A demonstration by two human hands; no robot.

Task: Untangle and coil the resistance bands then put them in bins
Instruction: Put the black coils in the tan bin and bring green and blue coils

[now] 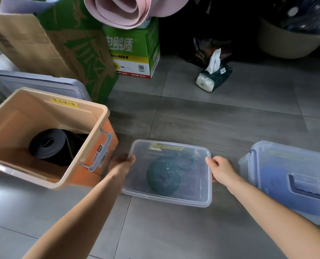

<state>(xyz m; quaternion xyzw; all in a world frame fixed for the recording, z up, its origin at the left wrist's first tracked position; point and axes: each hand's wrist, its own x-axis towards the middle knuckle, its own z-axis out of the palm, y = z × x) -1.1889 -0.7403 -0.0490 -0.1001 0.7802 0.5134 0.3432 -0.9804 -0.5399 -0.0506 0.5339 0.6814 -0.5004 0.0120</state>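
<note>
Now | left hand (124, 163): fingers grip clear bin (197, 193) at left edge | right hand (221, 170): fingers grip its right edge

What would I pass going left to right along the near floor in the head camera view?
An orange bin holding a black band → left hand → clear box, gripped at both ends → right hand → blue box.

Left hand (125, 163), right hand (221, 170) grip clear bin (194, 186) (arms outstretched).
</note>
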